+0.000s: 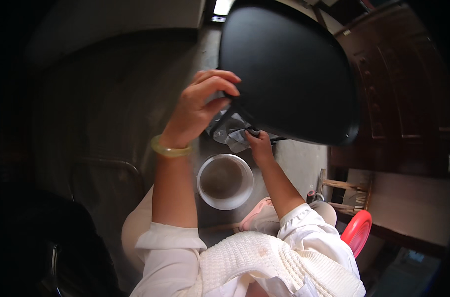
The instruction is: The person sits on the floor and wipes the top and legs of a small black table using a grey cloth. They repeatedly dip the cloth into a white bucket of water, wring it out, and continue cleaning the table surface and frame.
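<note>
A black chair (284, 70) with a smooth padded panel is tipped up in front of me. My left hand (206, 96), a pale bangle at its wrist, grips the chair at the panel's left edge, fingers on top and thumb below. Lower down, my right hand (261, 143) holds a crumpled grey cloth (238, 139) against the dark frame under the panel. The panel hides part of that frame. Below the cloth, between my legs, a white bucket (202, 182) stands on the floor with murky water (221, 178) in it.
My pink shoe (252, 215) is close to the bucket's lower right. A red round plastic object (356, 232) stands beside my right side, near a wooden rack (345, 185). Dark brown wooden panelling (392, 96) rises at the right. A metal tube frame (109, 161) is at left.
</note>
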